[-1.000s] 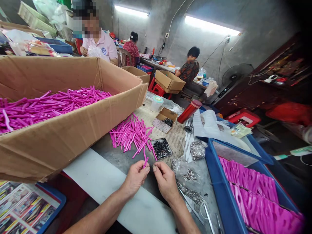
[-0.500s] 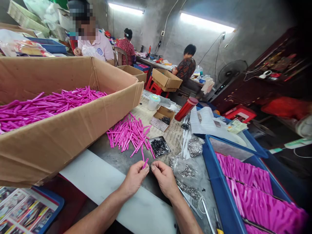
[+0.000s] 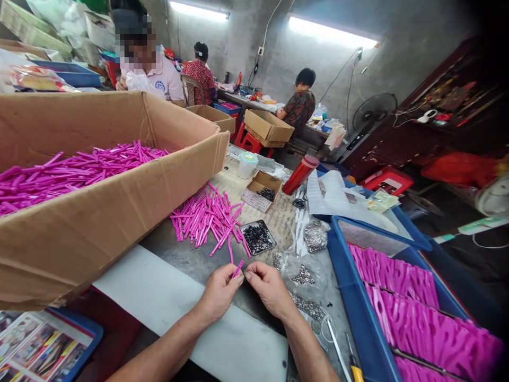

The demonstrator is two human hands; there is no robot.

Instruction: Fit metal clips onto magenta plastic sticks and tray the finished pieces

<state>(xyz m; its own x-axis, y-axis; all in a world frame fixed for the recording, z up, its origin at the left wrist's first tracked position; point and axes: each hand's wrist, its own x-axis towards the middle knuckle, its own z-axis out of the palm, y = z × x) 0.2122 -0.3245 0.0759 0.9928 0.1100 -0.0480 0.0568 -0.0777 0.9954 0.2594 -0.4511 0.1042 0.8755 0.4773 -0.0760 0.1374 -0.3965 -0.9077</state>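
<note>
Between its thumb and fingers my left hand [image 3: 221, 289] pinches a slim pink plastic strip [image 3: 238, 268], whose tip sticks up. My right hand [image 3: 265, 285] is closed in a pinch close beside it; whatever is at its fingertips is too small to make out. Just beyond the hands lies a loose pile of pink strips [image 3: 207, 215] on the table. A small square tray [image 3: 273, 245] of little black parts sits ahead of my right hand. Behind it stands a small cardboard box [image 3: 254, 201] with more black parts.
A large cardboard box [image 3: 186, 175] full of pink strips stands at left. On the right, a blue crate [image 3: 341, 265] holds rows of pink pieces. Bags of metal parts [image 3: 317, 236], a red flask [image 3: 301, 174] and a yellow-handled screwdriver [image 3: 355, 366] are nearby. Several people sit behind.
The whole view has shifted slightly. Both hands stay together in nearly the same pose, the pink strip still in my left hand.
</note>
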